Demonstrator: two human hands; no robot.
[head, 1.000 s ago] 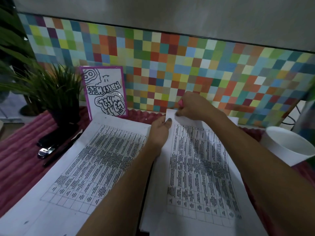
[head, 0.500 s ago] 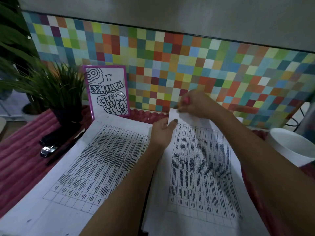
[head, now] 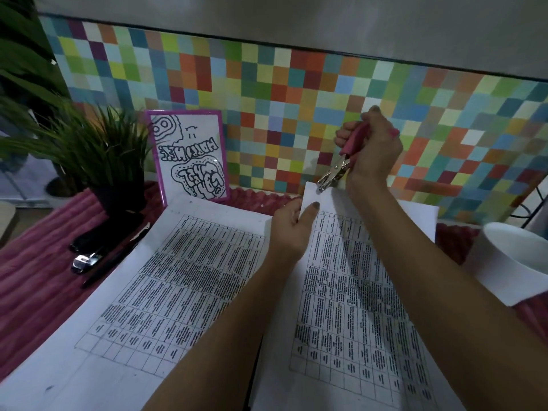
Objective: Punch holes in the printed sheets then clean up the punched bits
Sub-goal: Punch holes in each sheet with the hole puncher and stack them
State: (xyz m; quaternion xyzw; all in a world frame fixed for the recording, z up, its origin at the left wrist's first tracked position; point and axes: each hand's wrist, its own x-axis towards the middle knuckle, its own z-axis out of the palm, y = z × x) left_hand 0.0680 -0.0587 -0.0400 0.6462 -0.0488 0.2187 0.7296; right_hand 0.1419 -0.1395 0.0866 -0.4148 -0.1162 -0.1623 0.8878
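The right hand (head: 374,149) is raised, fist curled closed, wrist bent downward. The left hand (head: 292,225) lies lower, thumb and fingers (head: 311,209) pinched together. Both forearms reach forward.

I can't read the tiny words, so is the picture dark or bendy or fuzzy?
Head view: the room is dim, so the printed sheets look grey and their small text smears. The wide lens bends the wall's top edge and stretches the arms near the bottom. The right hand with the hole punch stays fairly sharp; no glare.
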